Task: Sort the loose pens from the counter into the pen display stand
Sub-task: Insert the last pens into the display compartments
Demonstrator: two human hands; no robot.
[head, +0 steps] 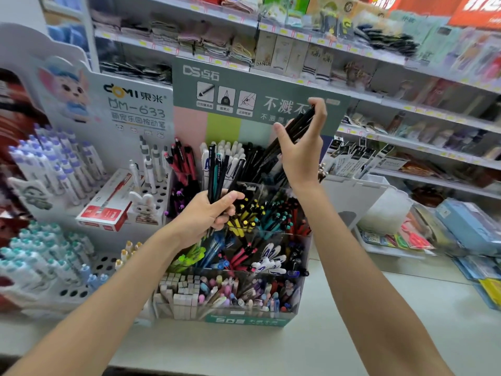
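Observation:
A tiered clear pen display stand (pixel 238 318) with a green header stands on the white counter, its compartments full of coloured pens. My left hand (pixel 208 215) grips a small bunch of dark pens (pixel 217 169), one teal, upright over the stand's middle rows. My right hand (pixel 301 147) is raised above the back right compartment and holds a bundle of black pens (pixel 295 128) slanting down toward the black pens stored there. The lower ends of both bunches are hidden among the stand's pens.
A white perforated pen rack (pixel 81 289) with blue and purple capped pens stands to the left, with a red box (pixel 108 210) on it. A white tray (pixel 379 248) with packets lies to the right. Shelves of goods fill the back. The counter (pixel 352 321) runs in front.

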